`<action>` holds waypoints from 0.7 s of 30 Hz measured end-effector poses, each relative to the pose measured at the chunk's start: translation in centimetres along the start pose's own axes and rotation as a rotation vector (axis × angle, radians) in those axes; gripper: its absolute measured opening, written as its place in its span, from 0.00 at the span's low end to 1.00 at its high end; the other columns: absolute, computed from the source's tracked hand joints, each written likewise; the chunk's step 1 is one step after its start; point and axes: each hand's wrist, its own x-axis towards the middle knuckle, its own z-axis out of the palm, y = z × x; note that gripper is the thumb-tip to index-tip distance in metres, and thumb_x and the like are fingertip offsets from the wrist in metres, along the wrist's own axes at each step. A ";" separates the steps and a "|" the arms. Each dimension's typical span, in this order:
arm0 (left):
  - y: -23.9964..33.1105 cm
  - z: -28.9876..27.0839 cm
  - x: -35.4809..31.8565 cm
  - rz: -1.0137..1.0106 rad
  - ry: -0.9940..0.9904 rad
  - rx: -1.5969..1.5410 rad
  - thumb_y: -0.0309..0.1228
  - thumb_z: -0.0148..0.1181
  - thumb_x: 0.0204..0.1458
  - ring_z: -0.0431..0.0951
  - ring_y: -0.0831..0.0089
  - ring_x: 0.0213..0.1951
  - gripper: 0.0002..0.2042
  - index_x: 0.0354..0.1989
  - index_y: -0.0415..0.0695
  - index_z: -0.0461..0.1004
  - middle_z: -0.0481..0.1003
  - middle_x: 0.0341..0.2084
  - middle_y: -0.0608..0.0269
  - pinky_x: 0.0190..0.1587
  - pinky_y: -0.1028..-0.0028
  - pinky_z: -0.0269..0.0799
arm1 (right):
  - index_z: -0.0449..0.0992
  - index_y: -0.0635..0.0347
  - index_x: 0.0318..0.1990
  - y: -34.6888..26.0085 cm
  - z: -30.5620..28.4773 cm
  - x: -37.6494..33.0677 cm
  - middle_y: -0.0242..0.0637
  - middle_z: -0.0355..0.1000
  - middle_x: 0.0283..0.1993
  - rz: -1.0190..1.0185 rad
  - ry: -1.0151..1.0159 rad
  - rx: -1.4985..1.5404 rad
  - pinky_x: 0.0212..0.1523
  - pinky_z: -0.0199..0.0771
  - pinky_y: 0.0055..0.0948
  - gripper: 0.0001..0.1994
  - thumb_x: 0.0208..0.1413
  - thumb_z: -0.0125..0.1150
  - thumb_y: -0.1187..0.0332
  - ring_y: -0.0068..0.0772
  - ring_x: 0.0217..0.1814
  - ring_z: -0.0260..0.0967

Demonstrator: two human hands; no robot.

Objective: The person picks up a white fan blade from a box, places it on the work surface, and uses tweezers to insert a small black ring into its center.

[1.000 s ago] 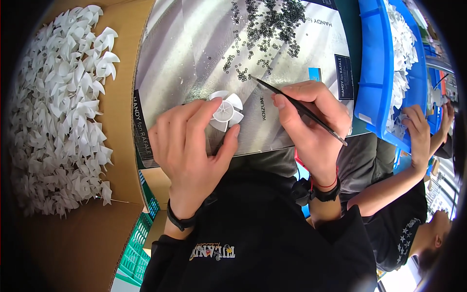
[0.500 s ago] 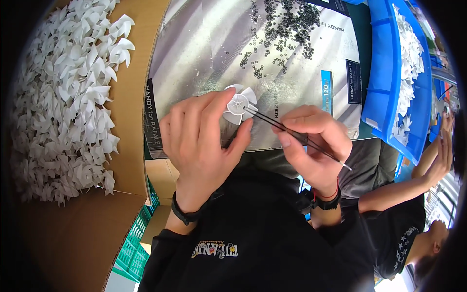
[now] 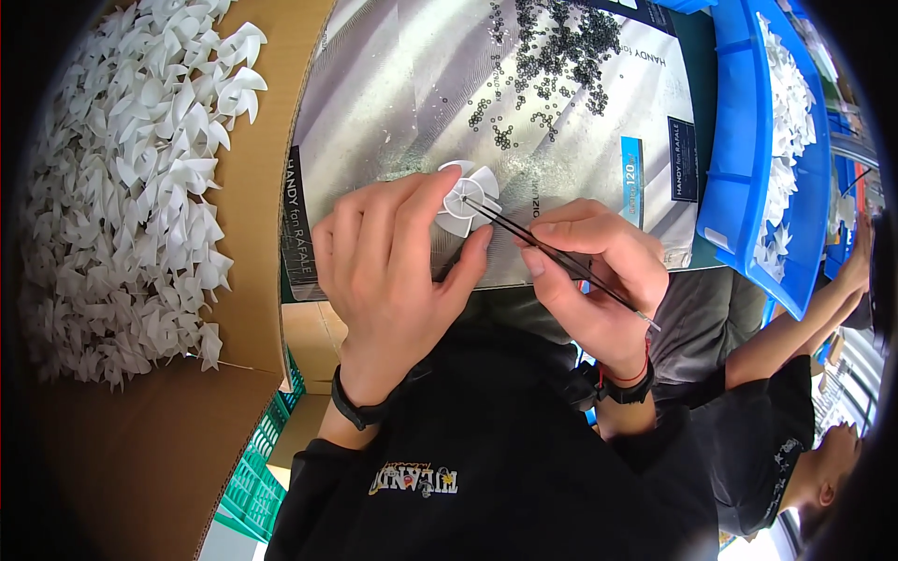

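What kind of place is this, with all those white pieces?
Probably a workshop or small factory. A cardboard box holds a heap of white bladed pieces, tiny black rings lie scattered in front, and the right hand holds black tweezers at a small white fan.

One wide fisheye view from head height, steeply downward, close above left hand (image 3: 388, 252) and right hand (image 3: 603, 313)

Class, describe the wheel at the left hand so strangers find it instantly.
Find the printed board between the cardboard box and blue bin. In its lower half, the left hand steadies a white bladed wheel. Unlike the piled white pieces, it sits apart, tweezers at its middle.
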 end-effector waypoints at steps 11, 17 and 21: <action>-0.1 0.0 -0.1 -0.003 -0.005 0.003 0.34 0.75 0.43 0.77 0.67 0.44 0.25 0.52 0.48 0.79 0.79 0.43 0.69 0.46 0.67 0.64 | 0.78 0.72 0.39 -1.8 0.1 1.2 0.47 0.79 0.37 0.049 -0.042 -0.121 0.36 0.76 0.25 0.10 0.48 0.67 0.86 0.36 0.36 0.80; -0.1 0.1 0.0 0.002 0.002 -0.007 0.34 0.75 0.42 0.77 0.66 0.44 0.24 0.52 0.49 0.79 0.79 0.42 0.69 0.47 0.67 0.64 | 0.79 0.71 0.38 -2.4 -0.1 1.8 0.46 0.79 0.36 0.038 -0.072 -0.179 0.36 0.76 0.25 0.09 0.48 0.68 0.86 0.36 0.35 0.80; 0.0 0.0 -0.1 -0.001 0.006 0.003 0.33 0.75 0.42 0.77 0.66 0.44 0.24 0.51 0.49 0.78 0.79 0.42 0.69 0.47 0.67 0.64 | 0.79 0.71 0.37 -2.7 0.0 1.9 0.45 0.79 0.36 0.056 -0.099 -0.231 0.36 0.76 0.24 0.08 0.48 0.67 0.85 0.34 0.35 0.80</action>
